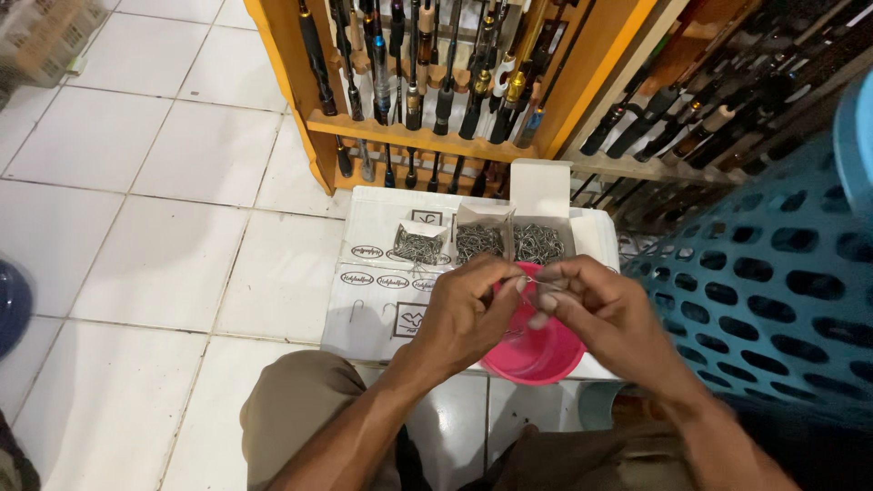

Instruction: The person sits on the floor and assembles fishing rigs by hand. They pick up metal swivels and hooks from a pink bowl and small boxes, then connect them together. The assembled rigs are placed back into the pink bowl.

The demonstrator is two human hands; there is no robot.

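You sit low over a white tiled floor (pixel 164 264), your knees in brown trousers at the bottom of the view. Your 2 hands meet in the middle, just above a pink bowl (pixel 536 355) that rests on a flat white box (pixel 382 291) printed with small oval marks. Your left hand (pixel 468 314) curls closed, thumb and fingertips pinched together at its upper right. Your right hand (pixel 605 309) faces it, fingers bent and pinched in the same way. Between the 2 pinches runs a thin metal hook (pixel 536 280), small and hard to make out; both hands seem to grip it, though its exact shape is too fine to tell. Just behind your hands stand 3 small open cartons filled with grey metal hooks: a left carton (pixel 416 244), a middle carton (pixel 479 241) and a right carton (pixel 538 242) whose lid stands upright. 2 loose hooks (pixel 356 311) lie on the white box, left of your left hand. Beyond the cartons rises an orange wooden rack (pixel 427 136) holding many fishing rods upright by their handles, with more rods leaning in a second rack to the right. A blue plastic basket (pixel 773 282) with oval holes stands close at your right side.
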